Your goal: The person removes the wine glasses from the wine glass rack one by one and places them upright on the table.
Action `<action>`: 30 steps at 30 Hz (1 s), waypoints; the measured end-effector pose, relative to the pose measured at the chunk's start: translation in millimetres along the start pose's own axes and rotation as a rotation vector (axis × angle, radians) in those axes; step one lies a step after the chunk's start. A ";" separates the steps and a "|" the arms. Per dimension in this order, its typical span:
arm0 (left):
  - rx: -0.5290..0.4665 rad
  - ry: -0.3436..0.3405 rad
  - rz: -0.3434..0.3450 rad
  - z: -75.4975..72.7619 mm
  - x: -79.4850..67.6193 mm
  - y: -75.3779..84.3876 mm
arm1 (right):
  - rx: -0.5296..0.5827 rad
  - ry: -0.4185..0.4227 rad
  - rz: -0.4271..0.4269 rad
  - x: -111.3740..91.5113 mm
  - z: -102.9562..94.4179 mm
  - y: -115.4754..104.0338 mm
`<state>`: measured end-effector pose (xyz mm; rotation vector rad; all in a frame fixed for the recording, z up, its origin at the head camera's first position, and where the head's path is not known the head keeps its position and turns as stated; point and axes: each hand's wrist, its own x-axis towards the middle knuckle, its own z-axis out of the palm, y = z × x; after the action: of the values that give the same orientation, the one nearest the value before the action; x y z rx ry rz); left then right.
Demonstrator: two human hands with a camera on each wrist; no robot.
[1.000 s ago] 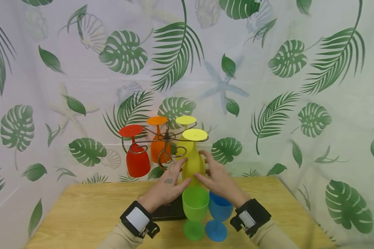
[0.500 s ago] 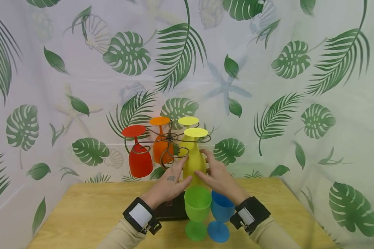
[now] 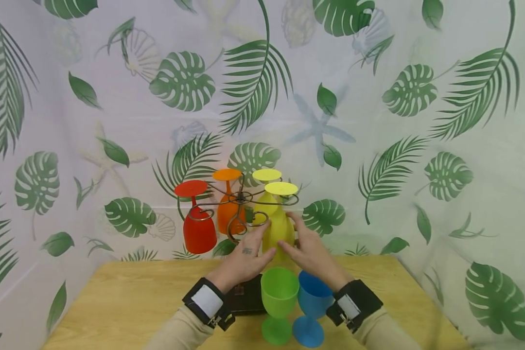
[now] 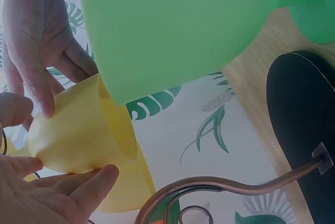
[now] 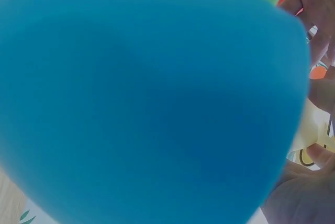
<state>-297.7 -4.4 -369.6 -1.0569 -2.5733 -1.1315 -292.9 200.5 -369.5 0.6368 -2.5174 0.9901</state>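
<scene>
In the head view a yellow goblet (image 3: 280, 236) hangs upside down, its foot over the right front arm of a wire stemware rack (image 3: 240, 197). My left hand (image 3: 245, 260) holds the bowl from the left with thumb and fingers. From the other side, my right hand (image 3: 312, 253) has its fingers round the bowl and its thumb on the front. The left wrist view shows fingertips of both hands touching the yellow bowl. A second yellow goblet (image 3: 267, 175), an orange goblet (image 3: 229, 214) and a red goblet (image 3: 200, 231) also hang inverted on the rack.
A green goblet (image 3: 280, 291) and a blue goblet (image 3: 311, 296) stand upright on the wooden table (image 3: 127, 291), below and in front of my hands. Behind the green one sits the rack's dark base (image 3: 245, 296). A leaf-patterned sheet (image 3: 376, 146) hangs behind the table.
The whole head view has shifted, so the scene sits slightly lower and farther right. Both hands stay at the near yellow goblet, with little movement against the rack.
</scene>
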 end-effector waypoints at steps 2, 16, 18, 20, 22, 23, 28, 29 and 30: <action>0.014 -0.001 -0.001 2.4 2.8 0.1 | -0.011 0.006 -0.005 -0.9 -1.4 1.8; 0.073 -0.031 -0.023 6.2 12.0 11.4 | 0.000 0.007 0.055 -7.5 -11.0 2.4; 0.075 -0.031 -0.020 7.8 11.8 12.4 | -0.004 0.005 0.060 -9.8 -12.1 3.6; 0.079 -0.030 -0.009 9.9 11.0 13.2 | -0.008 0.001 0.068 -12.6 -13.3 4.8; 0.077 -0.032 0.001 12.2 10.0 13.5 | -0.003 -0.005 0.081 -16.0 -14.5 5.5; 0.077 -0.033 0.001 13.2 9.1 13.7 | 0.005 -0.009 0.090 -18.0 -15.3 5.6; 0.039 -0.034 0.012 16.3 5.8 16.5 | 0.059 0.002 0.144 -28.3 -20.5 2.6; 0.033 -0.031 0.019 16.5 5.4 17.5 | 0.067 0.009 0.151 -30.1 -21.6 1.6; 0.027 -0.028 0.025 16.6 5.1 18.7 | 0.074 0.015 0.157 -31.8 -22.5 0.4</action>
<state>-286.9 18.6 -368.3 -1.1043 -2.5812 -1.0808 -263.0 225.4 -369.5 0.4553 -2.5589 1.1429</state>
